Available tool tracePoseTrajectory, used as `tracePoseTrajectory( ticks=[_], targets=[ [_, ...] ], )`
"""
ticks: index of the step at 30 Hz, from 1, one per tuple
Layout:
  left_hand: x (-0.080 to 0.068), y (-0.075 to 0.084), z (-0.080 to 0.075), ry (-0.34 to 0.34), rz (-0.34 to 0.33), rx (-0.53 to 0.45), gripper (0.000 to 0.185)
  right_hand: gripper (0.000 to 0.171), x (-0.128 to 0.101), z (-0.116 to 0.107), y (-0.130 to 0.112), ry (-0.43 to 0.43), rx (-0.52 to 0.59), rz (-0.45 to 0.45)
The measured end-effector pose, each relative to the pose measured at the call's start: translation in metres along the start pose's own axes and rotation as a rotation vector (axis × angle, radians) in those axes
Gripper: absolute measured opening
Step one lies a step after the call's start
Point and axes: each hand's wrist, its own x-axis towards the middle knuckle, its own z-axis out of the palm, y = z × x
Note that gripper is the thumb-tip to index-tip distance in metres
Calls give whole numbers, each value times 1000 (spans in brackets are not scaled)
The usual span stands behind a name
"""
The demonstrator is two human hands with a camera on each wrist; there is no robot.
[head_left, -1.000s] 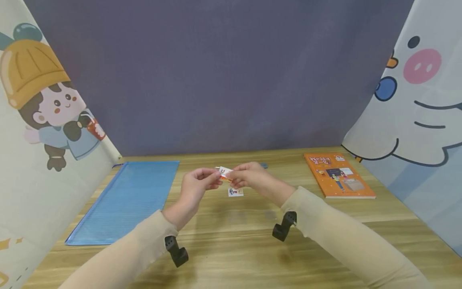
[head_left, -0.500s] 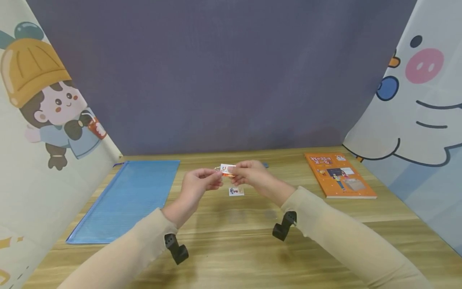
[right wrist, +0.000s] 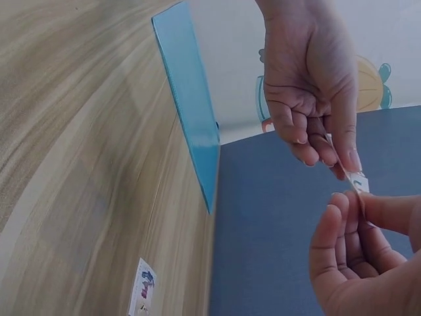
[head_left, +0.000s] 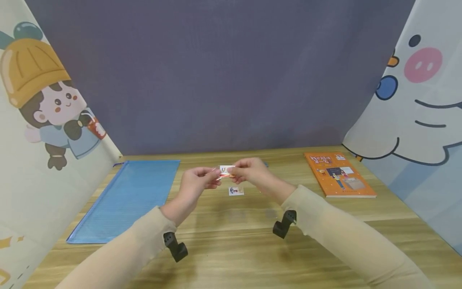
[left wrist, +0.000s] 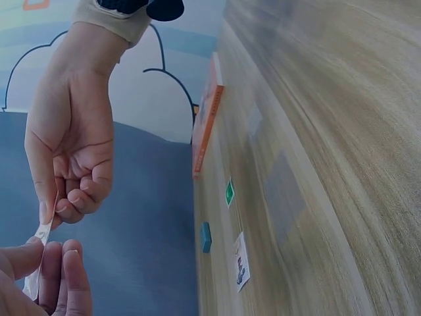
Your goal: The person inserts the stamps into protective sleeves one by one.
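Both hands hold a small white card (head_left: pixel 227 169) with a letter U and an orange lower edge, above the far middle of the table. My left hand (head_left: pixel 195 182) pinches its left end, where shiny crinkled film (left wrist: pixel 31 283) shows in the left wrist view. Thumb and fingers of my right hand (head_left: pixel 254 174) pinch the right end. On the table below lies a small picture card (head_left: pixel 236 191). In the left wrist view, a small green picture card (left wrist: pixel 229 193) and a teal block (left wrist: pixel 206 237) lie near it.
A blue mesh zip pouch (head_left: pixel 126 200) lies flat on the left of the wooden table (head_left: pixel 231 249). An orange book (head_left: pixel 339 175) lies at the right. Faint translucent patches (left wrist: pixel 284 194) show on the tabletop. A dark cloth (head_left: pixel 223 76) hangs behind.
The card between my hands has turned from tilted to nearly level. My hands have otherwise moved only slightly, still holding it at both ends.
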Motion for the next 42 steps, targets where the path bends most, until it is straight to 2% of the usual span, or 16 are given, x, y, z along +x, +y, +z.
tracePoseTrajectory(
  ticks=[15, 29, 36, 42],
  targets=[
    [-3, 4, 2, 0, 5, 12, 27, 24, -2, -3, 3, -2, -8, -69],
    [-4, 5, 4, -10, 18, 35, 24, 22, -1, -2, 2, 37, 82, -61],
    [-3, 6, 3, 0, 20, 12, 23, 22, -1, -2, 4, 18, 84, -69],
    [-3, 6, 4, 0, 26, 16, 24, 21, -2, -1, 4, 10, 44, -84]
  ],
)
